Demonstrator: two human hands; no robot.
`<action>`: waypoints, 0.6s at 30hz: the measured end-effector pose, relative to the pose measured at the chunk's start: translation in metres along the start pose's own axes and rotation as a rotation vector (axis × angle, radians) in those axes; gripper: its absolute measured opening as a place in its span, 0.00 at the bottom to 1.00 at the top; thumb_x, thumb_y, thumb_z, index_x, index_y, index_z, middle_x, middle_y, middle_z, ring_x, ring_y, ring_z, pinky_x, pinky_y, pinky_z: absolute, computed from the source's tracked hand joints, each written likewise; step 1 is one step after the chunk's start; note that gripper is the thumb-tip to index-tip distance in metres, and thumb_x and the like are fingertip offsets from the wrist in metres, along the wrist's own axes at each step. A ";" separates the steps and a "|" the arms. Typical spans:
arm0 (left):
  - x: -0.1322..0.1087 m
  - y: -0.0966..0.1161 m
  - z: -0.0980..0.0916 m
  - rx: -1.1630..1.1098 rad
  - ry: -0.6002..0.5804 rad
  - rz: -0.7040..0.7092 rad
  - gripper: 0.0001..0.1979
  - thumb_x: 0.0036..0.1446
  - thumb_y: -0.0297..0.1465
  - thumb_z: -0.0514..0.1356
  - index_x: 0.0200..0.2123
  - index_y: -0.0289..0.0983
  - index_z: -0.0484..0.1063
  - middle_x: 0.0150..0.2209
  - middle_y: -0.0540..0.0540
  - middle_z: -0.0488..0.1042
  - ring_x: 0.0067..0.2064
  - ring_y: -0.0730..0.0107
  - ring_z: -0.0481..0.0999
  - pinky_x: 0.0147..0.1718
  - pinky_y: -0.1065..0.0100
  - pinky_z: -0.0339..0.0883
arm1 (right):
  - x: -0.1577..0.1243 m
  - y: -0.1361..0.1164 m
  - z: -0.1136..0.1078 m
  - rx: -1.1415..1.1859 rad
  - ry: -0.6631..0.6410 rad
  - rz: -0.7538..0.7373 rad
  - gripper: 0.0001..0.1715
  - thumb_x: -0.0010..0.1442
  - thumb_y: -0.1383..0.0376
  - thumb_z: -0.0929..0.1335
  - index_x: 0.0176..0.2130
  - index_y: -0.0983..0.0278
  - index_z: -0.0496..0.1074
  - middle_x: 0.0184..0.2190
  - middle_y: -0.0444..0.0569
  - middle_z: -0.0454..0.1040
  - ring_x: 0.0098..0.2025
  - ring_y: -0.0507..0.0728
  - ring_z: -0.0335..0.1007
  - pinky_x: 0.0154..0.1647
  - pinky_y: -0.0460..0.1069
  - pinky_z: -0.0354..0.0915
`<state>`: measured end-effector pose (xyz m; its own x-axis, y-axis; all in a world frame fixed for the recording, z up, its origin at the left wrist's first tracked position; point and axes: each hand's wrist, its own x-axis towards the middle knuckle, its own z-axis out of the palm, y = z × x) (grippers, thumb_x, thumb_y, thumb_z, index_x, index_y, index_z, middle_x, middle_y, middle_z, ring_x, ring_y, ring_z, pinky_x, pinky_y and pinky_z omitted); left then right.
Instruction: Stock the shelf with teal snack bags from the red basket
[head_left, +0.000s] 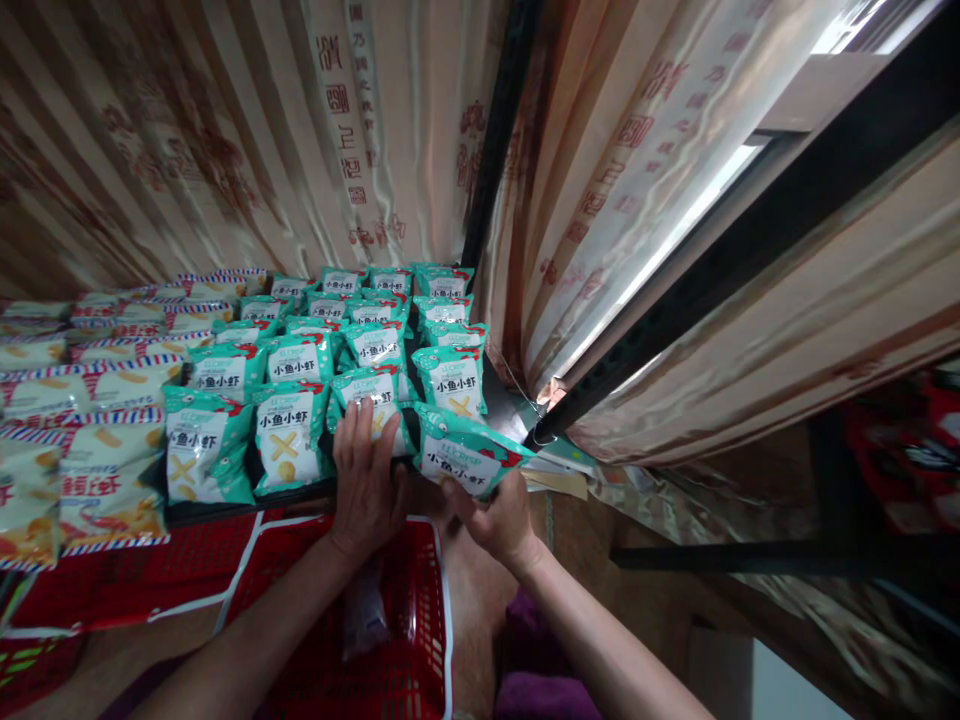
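Observation:
Several rows of teal snack bags (288, 434) stand on a dark shelf (225, 508). My right hand (501, 518) grips the lower right part of a tilted teal bag (463, 452) at the shelf's front right corner, thumb on its face. My left hand (365, 480) lies against the front of the neighbouring teal bag (375, 390), its fingers spread a little and reaching up over the printed label. Behind the held bag, another teal bag (451, 382) stands upright.
White and orange snack bags (112, 475) fill the shelf's left side. Red baskets (409, 640) sit below, one with a clear packet (365, 615) inside. Patterned curtains (405, 120) hang behind, and a black post (675, 290) slants at the right.

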<state>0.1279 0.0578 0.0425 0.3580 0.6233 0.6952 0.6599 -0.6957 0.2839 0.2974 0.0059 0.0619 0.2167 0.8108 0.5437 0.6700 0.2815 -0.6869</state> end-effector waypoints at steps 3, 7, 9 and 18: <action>-0.003 0.000 0.000 0.006 0.000 -0.013 0.32 0.58 0.28 0.53 0.65 0.36 0.47 0.69 0.35 0.38 0.68 0.43 0.40 0.61 0.41 0.43 | -0.003 -0.005 -0.003 0.052 -0.006 0.030 0.20 0.52 0.56 0.68 0.42 0.63 0.71 0.37 0.55 0.77 0.41 0.65 0.74 0.39 0.57 0.72; -0.008 0.001 0.001 0.026 -0.017 -0.007 0.30 0.59 0.30 0.52 0.64 0.35 0.50 0.68 0.34 0.41 0.68 0.44 0.41 0.61 0.43 0.45 | -0.002 -0.012 -0.010 0.144 -0.070 0.172 0.22 0.49 0.58 0.70 0.44 0.62 0.70 0.36 0.51 0.77 0.37 0.61 0.74 0.35 0.53 0.71; -0.010 0.002 0.001 0.028 -0.024 0.000 0.28 0.60 0.31 0.50 0.63 0.35 0.52 0.68 0.34 0.42 0.68 0.44 0.42 0.61 0.43 0.45 | -0.002 -0.015 -0.014 0.189 -0.111 0.265 0.21 0.49 0.60 0.70 0.43 0.62 0.69 0.36 0.49 0.77 0.36 0.59 0.74 0.35 0.51 0.71; -0.014 0.004 0.000 0.023 0.020 0.021 0.25 0.62 0.30 0.48 0.62 0.34 0.53 0.67 0.33 0.46 0.68 0.45 0.41 0.61 0.42 0.43 | -0.007 -0.019 -0.019 0.264 -0.084 0.371 0.26 0.48 0.57 0.70 0.46 0.63 0.65 0.39 0.50 0.76 0.39 0.58 0.72 0.38 0.50 0.69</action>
<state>0.1255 0.0464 0.0336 0.3588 0.6015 0.7138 0.6675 -0.6999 0.2541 0.2969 -0.0146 0.0802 0.3424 0.9170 0.2046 0.3519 0.0768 -0.9329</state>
